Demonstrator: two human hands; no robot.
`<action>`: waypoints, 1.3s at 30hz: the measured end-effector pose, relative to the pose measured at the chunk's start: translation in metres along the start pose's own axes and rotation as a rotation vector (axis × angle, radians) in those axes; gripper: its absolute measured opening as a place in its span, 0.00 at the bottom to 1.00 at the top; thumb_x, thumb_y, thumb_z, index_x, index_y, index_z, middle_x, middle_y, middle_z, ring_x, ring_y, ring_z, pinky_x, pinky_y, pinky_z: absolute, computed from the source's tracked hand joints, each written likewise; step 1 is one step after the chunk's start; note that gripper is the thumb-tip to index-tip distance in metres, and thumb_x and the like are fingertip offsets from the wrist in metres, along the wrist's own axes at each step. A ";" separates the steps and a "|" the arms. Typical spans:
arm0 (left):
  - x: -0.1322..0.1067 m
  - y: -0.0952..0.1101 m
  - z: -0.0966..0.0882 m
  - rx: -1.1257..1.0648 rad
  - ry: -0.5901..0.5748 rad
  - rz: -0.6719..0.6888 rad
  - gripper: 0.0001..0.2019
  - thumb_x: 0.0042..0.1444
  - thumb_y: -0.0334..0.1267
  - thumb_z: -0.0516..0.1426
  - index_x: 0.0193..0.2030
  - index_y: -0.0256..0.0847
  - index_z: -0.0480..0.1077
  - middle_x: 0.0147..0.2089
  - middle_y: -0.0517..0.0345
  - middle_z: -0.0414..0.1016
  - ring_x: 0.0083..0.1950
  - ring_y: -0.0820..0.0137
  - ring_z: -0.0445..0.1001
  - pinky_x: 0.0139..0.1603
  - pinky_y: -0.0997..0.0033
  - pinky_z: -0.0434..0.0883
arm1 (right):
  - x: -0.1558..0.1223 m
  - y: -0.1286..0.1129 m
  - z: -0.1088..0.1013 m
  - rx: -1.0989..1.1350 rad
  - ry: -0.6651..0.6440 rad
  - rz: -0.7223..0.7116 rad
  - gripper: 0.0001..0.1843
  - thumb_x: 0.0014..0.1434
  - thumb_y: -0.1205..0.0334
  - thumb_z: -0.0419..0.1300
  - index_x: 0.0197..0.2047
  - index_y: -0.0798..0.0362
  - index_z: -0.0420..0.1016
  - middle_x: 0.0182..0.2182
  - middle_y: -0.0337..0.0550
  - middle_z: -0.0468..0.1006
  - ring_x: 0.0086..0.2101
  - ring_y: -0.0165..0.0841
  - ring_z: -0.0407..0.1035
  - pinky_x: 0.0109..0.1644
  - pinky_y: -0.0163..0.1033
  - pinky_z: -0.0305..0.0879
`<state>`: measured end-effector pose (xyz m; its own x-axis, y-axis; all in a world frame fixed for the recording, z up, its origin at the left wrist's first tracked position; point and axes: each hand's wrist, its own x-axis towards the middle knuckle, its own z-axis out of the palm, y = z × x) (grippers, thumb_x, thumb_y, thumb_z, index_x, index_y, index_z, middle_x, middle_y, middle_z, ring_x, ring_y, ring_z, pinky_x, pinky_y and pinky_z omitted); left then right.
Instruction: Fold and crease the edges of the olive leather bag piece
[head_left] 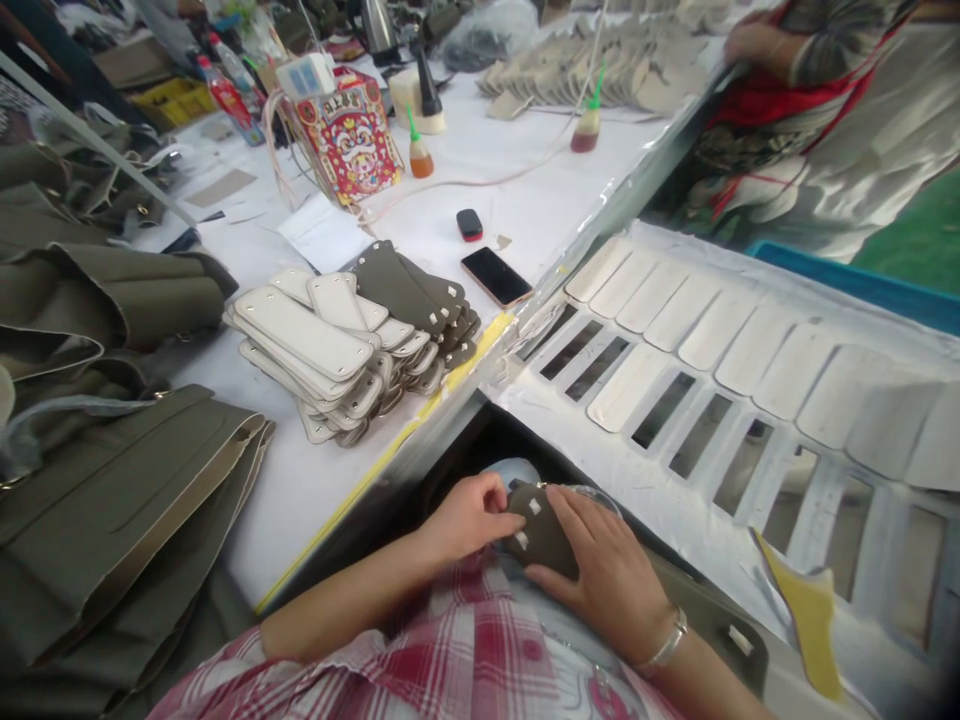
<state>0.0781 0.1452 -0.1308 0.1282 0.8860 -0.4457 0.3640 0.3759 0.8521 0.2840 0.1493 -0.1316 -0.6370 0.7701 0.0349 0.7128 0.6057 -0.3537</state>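
Observation:
An olive-coloured leather panel with small white tabs at its end lies across my lap. My right hand rests over it, fingers along the far side and thumb on the near side, gripping it. The panel seems to run on under my right wrist, where another white tab shows. At the panel's left end, my left hand has its fingers curled and its thumb close to the white tabs. Whatever sits between those fingertips is hidden.
Stacked cream-backed and olive panels lie on the white table, near a phone. Olive bag pieces crowd the left. On the right, a slotted white rack carries pale panels and a yellow scrap. Another person's arm appears beyond.

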 end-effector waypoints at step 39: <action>0.011 -0.009 0.006 0.074 0.035 0.078 0.17 0.49 0.45 0.58 0.23 0.39 0.54 0.21 0.67 0.55 0.24 0.77 0.54 0.25 0.76 0.54 | 0.012 -0.008 0.004 0.001 -0.023 0.025 0.42 0.51 0.40 0.59 0.60 0.58 0.56 0.55 0.55 0.65 0.52 0.46 0.62 0.52 0.51 0.62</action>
<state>0.0816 0.1503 -0.1448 0.1267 0.9211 -0.3680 0.4211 0.2860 0.8607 0.2694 0.1528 -0.1315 -0.6253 0.7804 0.0047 0.7285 0.5858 -0.3551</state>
